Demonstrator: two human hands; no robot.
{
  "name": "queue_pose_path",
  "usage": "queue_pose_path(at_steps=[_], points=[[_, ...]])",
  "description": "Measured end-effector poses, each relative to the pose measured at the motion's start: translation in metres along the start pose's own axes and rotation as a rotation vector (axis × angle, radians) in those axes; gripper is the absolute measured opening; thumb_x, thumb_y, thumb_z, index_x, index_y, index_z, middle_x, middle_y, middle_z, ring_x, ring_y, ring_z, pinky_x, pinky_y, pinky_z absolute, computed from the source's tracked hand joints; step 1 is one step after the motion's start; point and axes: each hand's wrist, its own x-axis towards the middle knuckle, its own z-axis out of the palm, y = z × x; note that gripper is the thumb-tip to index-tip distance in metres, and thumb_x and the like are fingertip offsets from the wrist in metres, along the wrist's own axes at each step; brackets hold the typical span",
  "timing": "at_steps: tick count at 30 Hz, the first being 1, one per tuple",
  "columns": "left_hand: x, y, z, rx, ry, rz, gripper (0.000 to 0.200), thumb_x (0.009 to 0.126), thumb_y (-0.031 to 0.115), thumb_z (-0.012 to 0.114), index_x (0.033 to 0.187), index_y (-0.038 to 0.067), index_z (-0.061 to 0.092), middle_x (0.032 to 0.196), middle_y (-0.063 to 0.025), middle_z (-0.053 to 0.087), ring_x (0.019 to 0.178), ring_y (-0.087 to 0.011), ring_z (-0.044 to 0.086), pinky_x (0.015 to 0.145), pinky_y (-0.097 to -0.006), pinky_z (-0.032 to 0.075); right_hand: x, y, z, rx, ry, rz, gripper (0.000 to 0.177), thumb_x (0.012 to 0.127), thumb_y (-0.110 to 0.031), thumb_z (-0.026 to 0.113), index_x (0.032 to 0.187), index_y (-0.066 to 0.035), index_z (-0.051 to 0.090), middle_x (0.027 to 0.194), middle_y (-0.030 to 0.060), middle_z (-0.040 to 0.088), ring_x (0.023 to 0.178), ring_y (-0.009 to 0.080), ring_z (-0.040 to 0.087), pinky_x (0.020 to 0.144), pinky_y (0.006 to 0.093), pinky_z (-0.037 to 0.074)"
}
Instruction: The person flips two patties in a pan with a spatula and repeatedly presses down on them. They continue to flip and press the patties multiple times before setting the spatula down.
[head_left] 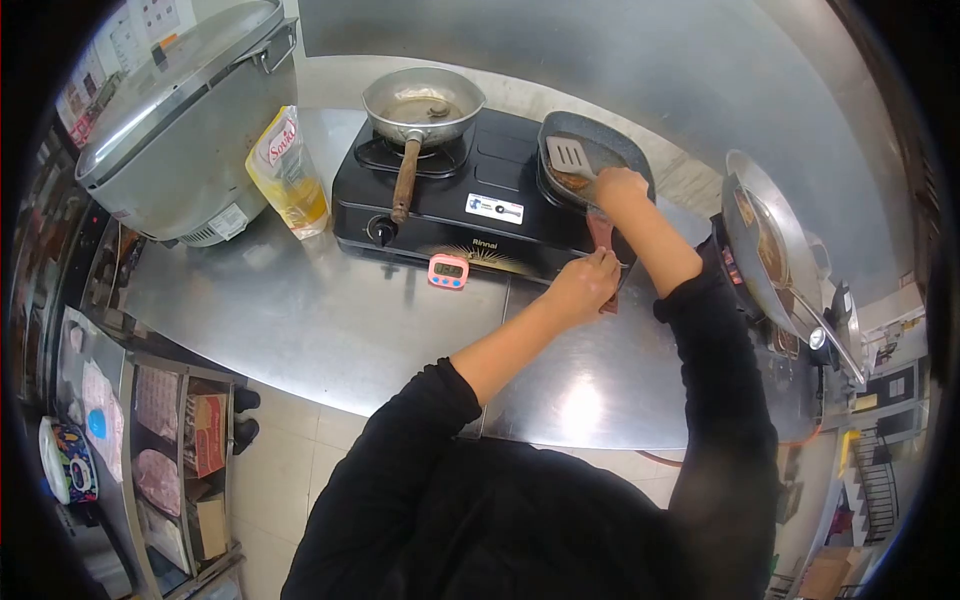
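Observation:
My left hand (pixel 588 285) is closed around the reddish-brown handle (pixel 600 232) of a dark, speckled frying pan (pixel 625 150). The pan sits on the right burner of a black two-burner gas stove (pixel 505 160). In my right hand (pixel 620 187) is a slotted spatula (pixel 568 155), its blade over the pan's left side. Browned food (pixel 570 181) shows just under the blade; my right hand and the blade cover part of it.
A metal saucepan (pixel 425 95) with a wooden handle rests on the left burner. A pink timer (pixel 448 272) stands at the stove's front, a yellow oil pouch (pixel 290 175) to its left. Farther left is a large metal rice cooker (pixel 190 120); a wok (pixel 790 235) stands right.

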Motion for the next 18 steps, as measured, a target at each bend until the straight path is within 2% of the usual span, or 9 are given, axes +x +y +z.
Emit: queue_pose_path(at_steps=[4, 7, 10, 15, 18], points=[[-0.002, 0.0, 0.001, -0.067, -0.042, -0.036, 0.066, 0.051, 0.028, 0.079, 0.101, -0.009, 0.058, 0.104, -0.0205, 0.057, 0.104, -0.0305, 0.057, 0.084, -0.0325, 0.049, -0.001, -0.017, 0.024, 0.109, -0.089, 0.161, 0.031, 0.082, -0.014, 0.056, 0.111, -0.008, 0.061, 0.108, 0.0128, 0.063, 0.1, 0.0295, 0.062, 0.079, 0.0365, 0.052], [-0.002, 0.0, 0.004, -0.006, 0.02, -0.008, 0.067, 0.05, 0.028, 0.079, 0.101, -0.009, 0.057, 0.104, -0.0203, 0.057, 0.104, -0.0306, 0.057, 0.083, -0.0325, 0.05, -0.005, -0.014, 0.018, 0.106, -0.039, 0.143, 0.029, 0.082, -0.013, 0.055, 0.109, -0.008, 0.063, 0.109, 0.0136, 0.063, 0.101, 0.0293, 0.062, 0.079, 0.0368, 0.052], [0.0, 0.002, -0.004, 0.025, -0.062, -0.005, 0.064, 0.053, 0.023, 0.077, 0.106, -0.007, 0.055, 0.105, -0.0179, 0.055, 0.105, -0.0305, 0.056, 0.08, -0.0325, 0.05, 0.016, 0.007, 0.005, -0.006, -0.008, -0.035, 0.026, 0.083, -0.014, 0.054, 0.105, -0.007, 0.065, 0.11, 0.0139, 0.063, 0.101, 0.0286, 0.061, 0.08, 0.0367, 0.052], [-0.001, -0.003, -0.002, 0.009, -0.025, 0.004, 0.064, 0.055, 0.025, 0.077, 0.105, -0.008, 0.056, 0.108, -0.0189, 0.055, 0.105, -0.0306, 0.056, 0.084, -0.0329, 0.049, 0.007, -0.01, -0.001, 0.05, -0.023, 0.031, 0.024, 0.083, -0.013, 0.053, 0.102, -0.006, 0.067, 0.11, 0.0147, 0.062, 0.101, 0.0291, 0.061, 0.081, 0.037, 0.051], [-0.005, -0.001, 0.005, 0.029, -0.012, -0.005, 0.066, 0.053, 0.027, 0.078, 0.104, -0.007, 0.056, 0.108, -0.0188, 0.055, 0.105, -0.03, 0.056, 0.085, -0.0325, 0.048, 0.005, -0.017, 0.026, 0.116, -0.014, 0.121, 0.025, 0.083, -0.013, 0.053, 0.102, -0.007, 0.067, 0.11, 0.0152, 0.062, 0.101, 0.0298, 0.061, 0.082, 0.0369, 0.051]])
